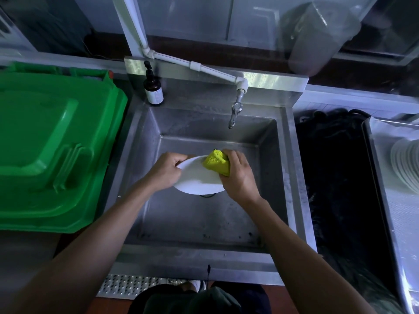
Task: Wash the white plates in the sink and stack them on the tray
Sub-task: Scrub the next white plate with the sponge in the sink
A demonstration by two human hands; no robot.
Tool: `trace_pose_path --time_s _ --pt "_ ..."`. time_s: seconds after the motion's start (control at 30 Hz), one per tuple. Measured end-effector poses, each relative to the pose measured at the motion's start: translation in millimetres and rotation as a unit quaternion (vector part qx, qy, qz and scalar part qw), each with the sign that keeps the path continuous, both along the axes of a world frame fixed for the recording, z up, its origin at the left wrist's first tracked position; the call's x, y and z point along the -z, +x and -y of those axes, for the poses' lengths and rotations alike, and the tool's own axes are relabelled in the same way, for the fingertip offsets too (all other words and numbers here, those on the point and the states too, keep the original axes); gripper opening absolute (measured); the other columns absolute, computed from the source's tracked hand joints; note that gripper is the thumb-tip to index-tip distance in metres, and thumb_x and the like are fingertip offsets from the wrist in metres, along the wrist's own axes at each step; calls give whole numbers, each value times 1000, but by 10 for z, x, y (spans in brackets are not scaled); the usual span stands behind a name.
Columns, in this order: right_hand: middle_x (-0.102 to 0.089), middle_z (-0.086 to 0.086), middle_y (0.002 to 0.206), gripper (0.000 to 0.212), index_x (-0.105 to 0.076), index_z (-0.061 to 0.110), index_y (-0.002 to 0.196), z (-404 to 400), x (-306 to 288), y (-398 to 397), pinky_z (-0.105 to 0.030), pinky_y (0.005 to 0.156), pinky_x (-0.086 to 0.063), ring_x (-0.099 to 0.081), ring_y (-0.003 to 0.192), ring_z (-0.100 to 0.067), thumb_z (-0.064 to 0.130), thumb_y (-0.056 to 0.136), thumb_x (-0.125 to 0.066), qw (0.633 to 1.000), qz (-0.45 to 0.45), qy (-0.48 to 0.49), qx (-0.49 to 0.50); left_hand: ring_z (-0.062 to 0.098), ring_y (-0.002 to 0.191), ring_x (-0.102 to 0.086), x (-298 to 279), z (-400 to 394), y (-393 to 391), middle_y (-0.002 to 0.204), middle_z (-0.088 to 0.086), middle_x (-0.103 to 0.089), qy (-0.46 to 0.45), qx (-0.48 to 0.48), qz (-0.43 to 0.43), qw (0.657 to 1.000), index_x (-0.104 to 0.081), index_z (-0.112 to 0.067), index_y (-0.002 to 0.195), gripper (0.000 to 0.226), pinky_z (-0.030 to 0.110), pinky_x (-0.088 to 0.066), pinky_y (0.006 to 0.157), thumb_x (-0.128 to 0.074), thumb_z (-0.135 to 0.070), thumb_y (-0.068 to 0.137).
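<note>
At the centre of the frame, over the steel sink (269, 155), the left hand (164, 172) pinches the left rim of a white plate (197, 180), its grip curled round the edge. The right hand (238, 175) clutches a yellow-green sponge (216, 164) against the plate's upper right rim. The tray (390, 200) with stacked plates (405, 164) lies far right, so the right hand is the nearer for the transfer

We reach both bare forearms up from the lower corners toward the frame's centre. Our left hand (165, 171) curls in a pinch; our right hand (238, 175), beside it, grips with bent fingers.
</note>
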State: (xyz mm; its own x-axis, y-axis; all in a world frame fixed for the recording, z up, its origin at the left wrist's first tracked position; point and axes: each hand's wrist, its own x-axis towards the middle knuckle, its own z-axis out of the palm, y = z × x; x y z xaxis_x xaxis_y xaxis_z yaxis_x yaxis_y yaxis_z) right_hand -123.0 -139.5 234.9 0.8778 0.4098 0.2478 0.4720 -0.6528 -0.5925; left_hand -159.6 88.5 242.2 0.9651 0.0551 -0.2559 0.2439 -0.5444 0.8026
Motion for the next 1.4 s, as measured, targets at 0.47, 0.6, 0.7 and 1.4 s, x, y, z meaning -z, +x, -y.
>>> trace_pose_path --time_s 0.47,0.6,0.7,1.4 --pt "-51 -4 108 44 -53 6 118 208 132 3 -31 79 -39 -45 89 -22 -8 78 -65 990 141 19 19 38 88 -74 378 184 -391 108 17 -73 -376 -365 -243 816 -64 -1 114 43 46 -62 67 -57 -41 99" --pt "-50 -4 112 42 -52 7 119 179 132 -49 -32 81 -40 -45 91 -22 -6 81 -64 987 160 25 1 44 99 -72 138 351 -226 111 24 -73 -494 -331 -258 761 -57 1 115 68 54 -62 71 -53 -63 94" --pt "-52 -3 114 42 -52 9 120 180 146 -109 -38 80 -44 -47 91 -23 -3 83 -67 986 164 24 -17 42 95 -73 10 474 -122 109 24 -73 -509 -349 -245 748 -60 3 115 50 50 -62 74 -60 -43 96" --pt "-54 6 118 65 -32 44 134 -49 6 -467 -35 59 -61 -65 94 -19 26 85 -70 954 -244 166 55 35 93 -64 73 569 -90 108 22 -66 -478 -406 -129 768 -57 0 126 33 54 -58 75 -54 6 93"
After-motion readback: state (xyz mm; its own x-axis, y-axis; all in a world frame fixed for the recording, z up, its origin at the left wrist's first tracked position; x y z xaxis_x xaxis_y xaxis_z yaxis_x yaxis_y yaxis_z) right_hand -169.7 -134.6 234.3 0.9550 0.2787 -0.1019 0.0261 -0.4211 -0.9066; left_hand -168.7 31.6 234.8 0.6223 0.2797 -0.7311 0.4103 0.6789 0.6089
